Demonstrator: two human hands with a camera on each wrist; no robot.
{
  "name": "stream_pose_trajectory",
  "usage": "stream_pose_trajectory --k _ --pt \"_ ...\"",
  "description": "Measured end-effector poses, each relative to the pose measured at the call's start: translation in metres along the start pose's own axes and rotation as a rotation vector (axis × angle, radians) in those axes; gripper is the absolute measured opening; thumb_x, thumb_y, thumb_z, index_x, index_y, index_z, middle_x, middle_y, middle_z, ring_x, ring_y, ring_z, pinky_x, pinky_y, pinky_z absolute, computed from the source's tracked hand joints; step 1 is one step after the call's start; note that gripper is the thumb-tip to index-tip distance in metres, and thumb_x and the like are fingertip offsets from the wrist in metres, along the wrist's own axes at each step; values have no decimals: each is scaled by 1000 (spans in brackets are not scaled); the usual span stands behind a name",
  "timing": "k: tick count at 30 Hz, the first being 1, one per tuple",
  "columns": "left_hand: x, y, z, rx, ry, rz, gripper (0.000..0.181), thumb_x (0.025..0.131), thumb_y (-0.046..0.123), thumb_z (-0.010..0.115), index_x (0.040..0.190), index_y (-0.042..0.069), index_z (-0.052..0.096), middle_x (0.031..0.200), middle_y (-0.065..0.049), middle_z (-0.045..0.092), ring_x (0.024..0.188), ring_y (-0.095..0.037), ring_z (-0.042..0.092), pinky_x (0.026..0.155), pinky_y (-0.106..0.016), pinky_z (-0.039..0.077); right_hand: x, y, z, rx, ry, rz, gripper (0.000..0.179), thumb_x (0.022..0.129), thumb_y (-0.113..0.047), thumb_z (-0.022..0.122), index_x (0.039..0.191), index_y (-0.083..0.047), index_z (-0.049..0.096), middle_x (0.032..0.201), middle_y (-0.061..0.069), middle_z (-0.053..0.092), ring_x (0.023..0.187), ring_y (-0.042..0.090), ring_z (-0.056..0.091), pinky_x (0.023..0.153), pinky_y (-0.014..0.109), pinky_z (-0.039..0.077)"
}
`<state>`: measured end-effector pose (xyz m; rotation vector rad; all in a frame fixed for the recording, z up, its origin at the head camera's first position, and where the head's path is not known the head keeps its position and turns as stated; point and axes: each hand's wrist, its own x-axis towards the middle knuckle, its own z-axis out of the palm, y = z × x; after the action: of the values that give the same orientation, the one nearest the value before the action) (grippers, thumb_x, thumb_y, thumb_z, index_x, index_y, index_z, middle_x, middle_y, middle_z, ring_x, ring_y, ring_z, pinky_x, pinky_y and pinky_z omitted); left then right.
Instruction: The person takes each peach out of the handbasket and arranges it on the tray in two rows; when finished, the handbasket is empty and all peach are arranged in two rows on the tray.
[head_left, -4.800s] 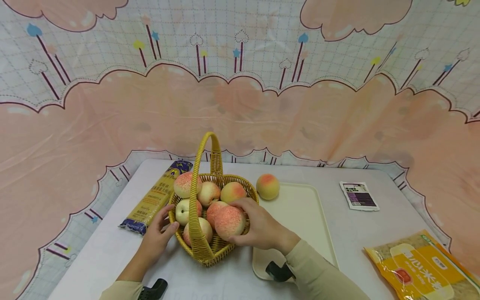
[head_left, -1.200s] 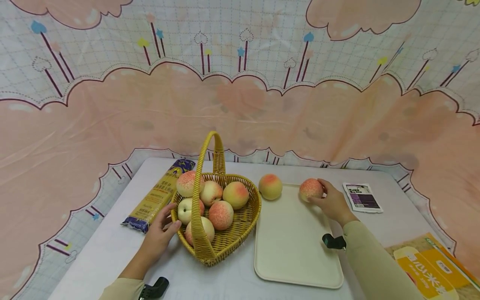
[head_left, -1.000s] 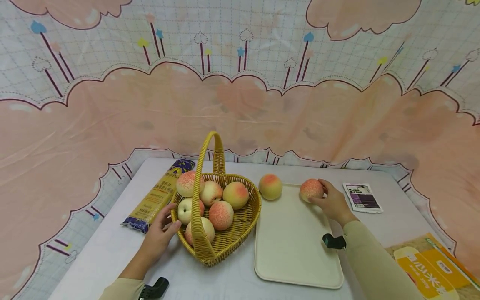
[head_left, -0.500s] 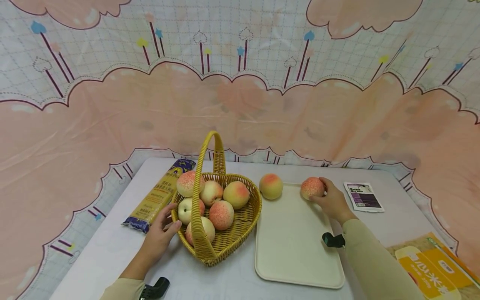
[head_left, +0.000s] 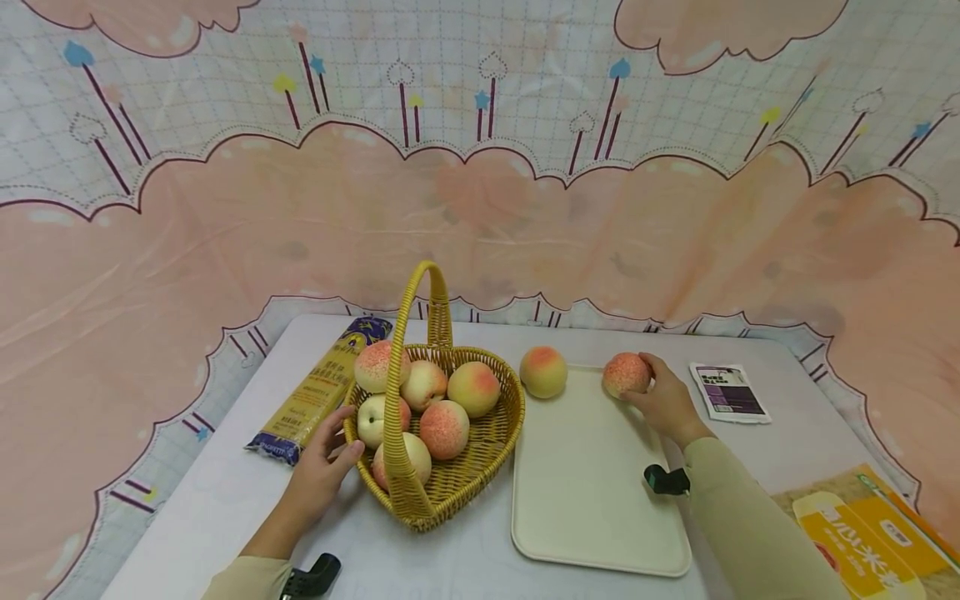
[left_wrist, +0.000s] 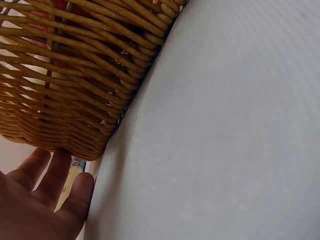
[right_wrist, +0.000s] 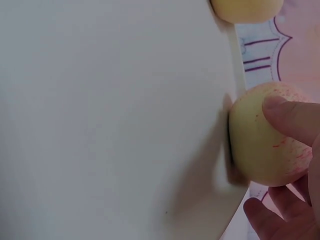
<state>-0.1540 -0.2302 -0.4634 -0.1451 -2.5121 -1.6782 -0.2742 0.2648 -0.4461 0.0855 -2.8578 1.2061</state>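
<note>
My right hand [head_left: 666,402] holds a red-speckled peach [head_left: 626,375] at the far right corner of a cream tray [head_left: 592,500]. In the right wrist view, the thumb lies on one side of this peach [right_wrist: 265,140] and the fingers are below it. A yellow wicker basket [head_left: 480,467] stands left of the tray with several peaches [head_left: 444,429] inside. My left hand [head_left: 318,471] rests at the basket's left side; its fingertips [left_wrist: 62,157] touch the woven wall [left_wrist: 75,90] in the left wrist view. Another peach [head_left: 543,372] sits at the tray's far left corner.
A yellow and blue spaghetti pack [head_left: 315,396] lies left of the basket. Right of the tray is a small white and purple packet [head_left: 729,393]. An orange grain bag [head_left: 862,533] lies at the front right, partly behind my right sleeve. A patterned curtain [head_left: 480,217] hangs behind the table.
Since the oldest frame, my right hand has carried the speckled peach from above the basket rightward to the tray's far right corner. Over the last second both hands have stayed nearly still.
</note>
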Motion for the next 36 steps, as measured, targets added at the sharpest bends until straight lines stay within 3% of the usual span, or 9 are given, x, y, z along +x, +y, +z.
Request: stream_pose_trajectory --k 14,24,36 --pt "-1 -1 0 -2 1 6 57 102 17 56 151 1 32 153 -27 33 134 -49 38 103 -63 35 -5 -4 -5 37 -37 31 78 96 -22 66 154 7 22 151 36 32 137 50 34 109 61 28" --pt "0 -1 0 -2 2 1 57 103 18 56 151 3 32 153 -26 33 134 -48 38 104 -62 35 -3 -4 -7 7 -32 15 77 97 -21 64 154 9 21 151 37 29 140 50 28 111 61 24" --pt "1 -2 0 -21 -6 11 57 102 15 56 151 1 31 153 -28 32 135 -50 37 104 -63 34 -6 -1 -14 -37 -20 -6 71 97 -22 65 150 11 30 145 36 40 135 52 35 108 63 29"
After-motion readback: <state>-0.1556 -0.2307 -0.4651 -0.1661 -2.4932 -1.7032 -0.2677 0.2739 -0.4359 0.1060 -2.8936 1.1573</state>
